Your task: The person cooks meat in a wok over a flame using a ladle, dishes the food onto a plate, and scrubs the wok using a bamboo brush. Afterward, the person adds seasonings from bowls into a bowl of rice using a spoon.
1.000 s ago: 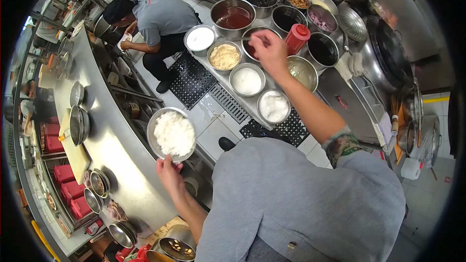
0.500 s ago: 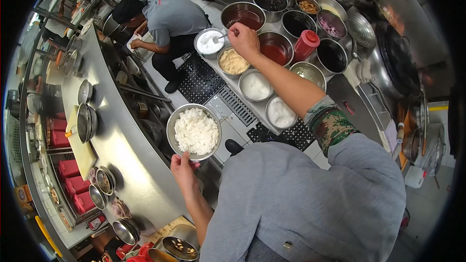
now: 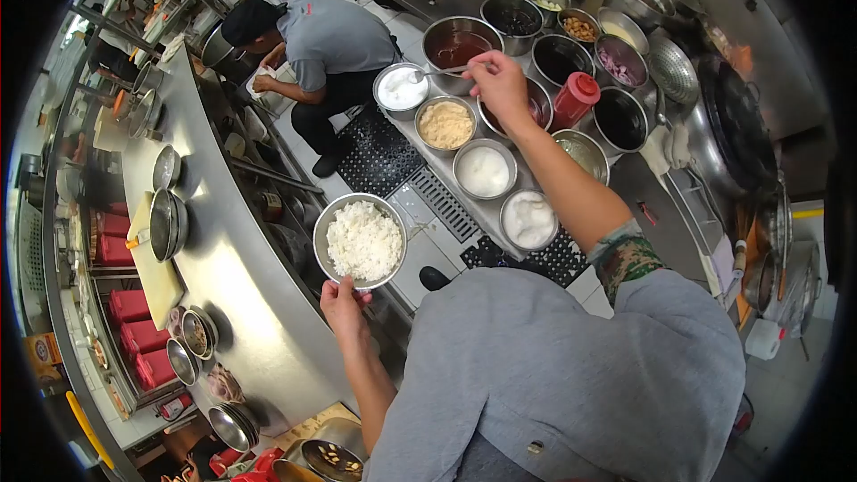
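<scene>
My left hand grips the near rim of a metal bowl filled with white rice, held over the floor beside the counter. My right hand is closed on the handle of a small metal spoon. The spoon's tip is at a bowl of white powder; how deep it dips I cannot make out. Beneath and around my right hand stand a pot of dark red sauce, a bowl of tan powder and a bowl of white granules.
A red squeeze bottle stands among bowls of dark liquid. At the left runs a long steel counter with stacked metal bowls. A crouching co-worker is ahead, near a black rubber mat.
My right hand has shifted right, away from the white powder bowl, and more of the spoon's handle shows. The whole view has moved slightly. My left hand still holds the rice bowl.
</scene>
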Demonstrator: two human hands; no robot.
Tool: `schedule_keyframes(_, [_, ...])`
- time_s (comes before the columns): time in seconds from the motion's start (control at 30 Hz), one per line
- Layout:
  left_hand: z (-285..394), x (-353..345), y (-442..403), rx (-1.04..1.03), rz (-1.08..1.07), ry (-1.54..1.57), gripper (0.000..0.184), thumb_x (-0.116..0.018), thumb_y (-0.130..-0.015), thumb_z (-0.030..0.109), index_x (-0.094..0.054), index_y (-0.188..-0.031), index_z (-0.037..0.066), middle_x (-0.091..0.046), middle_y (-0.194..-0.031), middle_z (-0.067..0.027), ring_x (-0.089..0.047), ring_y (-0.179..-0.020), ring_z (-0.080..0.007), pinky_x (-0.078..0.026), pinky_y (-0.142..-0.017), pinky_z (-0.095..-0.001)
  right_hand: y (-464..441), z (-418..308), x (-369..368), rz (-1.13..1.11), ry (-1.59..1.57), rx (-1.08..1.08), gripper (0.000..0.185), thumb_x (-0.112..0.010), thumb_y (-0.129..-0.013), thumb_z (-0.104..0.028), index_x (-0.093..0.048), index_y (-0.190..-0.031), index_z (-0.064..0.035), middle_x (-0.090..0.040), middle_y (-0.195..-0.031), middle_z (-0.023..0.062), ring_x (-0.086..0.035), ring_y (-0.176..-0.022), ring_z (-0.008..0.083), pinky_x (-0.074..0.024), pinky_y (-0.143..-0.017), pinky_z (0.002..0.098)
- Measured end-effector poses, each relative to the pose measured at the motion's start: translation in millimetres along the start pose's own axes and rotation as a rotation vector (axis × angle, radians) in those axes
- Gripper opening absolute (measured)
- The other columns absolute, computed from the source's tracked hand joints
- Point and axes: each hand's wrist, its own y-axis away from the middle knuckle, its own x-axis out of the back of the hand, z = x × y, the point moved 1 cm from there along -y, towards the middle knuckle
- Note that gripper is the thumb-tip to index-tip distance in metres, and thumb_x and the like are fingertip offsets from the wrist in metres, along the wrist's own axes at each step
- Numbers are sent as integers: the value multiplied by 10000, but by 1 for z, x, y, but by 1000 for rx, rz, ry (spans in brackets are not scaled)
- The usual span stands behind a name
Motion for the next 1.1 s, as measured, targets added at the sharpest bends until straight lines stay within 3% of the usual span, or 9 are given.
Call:
schedule_keyframes(0.33, [26,-72,-51,-94,-146,-58,215,-616,-934,125,-488,-779,48,-557,-723,-49,-578,-551,-138,-538,-502,-277,51,-56,29,-209,-250,-93,117,-636,-965,-138,-634,-997,-26,-710,-840,75,-596,-603,65,-480,-541,206])
schedule_keyframes(0.47, [44,-91,-45,-97,-201,-54,235,-620,-941,138,-474,-775,58,-558,-725,-44,-582,-559,-132,-540,-511,-272,72,-53,23,-303,-160,-123,96,-647,-957,-112,-637,-986,-21,-705,-824,64,-591,-598,64,-485,-558,203])
schedule_keyframes(0.6, [55,-95,-35,-99,-240,-37,244,-619,-951,151,-465,-778,73,-571,-723,-48,-599,-557,-131,-539,-515,-265,85,-45,16,-364,114,42,120,-651,-933,-111,-662,-925,9,-722,-797,66,-639,-624,74,-505,-569,221])
schedule_keyframes(0.73, [47,-90,-38,-91,-250,-50,185,-638,-939,172,-517,-829,86,-609,-755,-36,-600,-581,-130,-537,-541,-266,91,-37,16,-365,139,16,127,-652,-926,-111,-664,-924,15,-721,-788,66,-641,-628,71,-512,-576,227])
schedule_keyframes(0.9, [47,-89,-33,-120,-221,-68,230,-626,-947,153,-478,-791,69,-578,-706,-45,-599,-546,-131,-536,-507,-269,98,-35,19,-362,54,-29,127,-648,-926,-110,-668,-924,16,-725,-794,72,-637,-616,72,-513,-572,228])
schedule_keyframes(1.1, [42,-87,-30,-166,-205,-103,260,-626,-945,142,-465,-764,48,-569,-695,-53,-601,-535,-133,-542,-491,-274,110,-22,9,-414,161,-87,103,-654,-955,-116,-647,-955,-14,-716,-816,64,-603,-626,54,-488,-578,203])
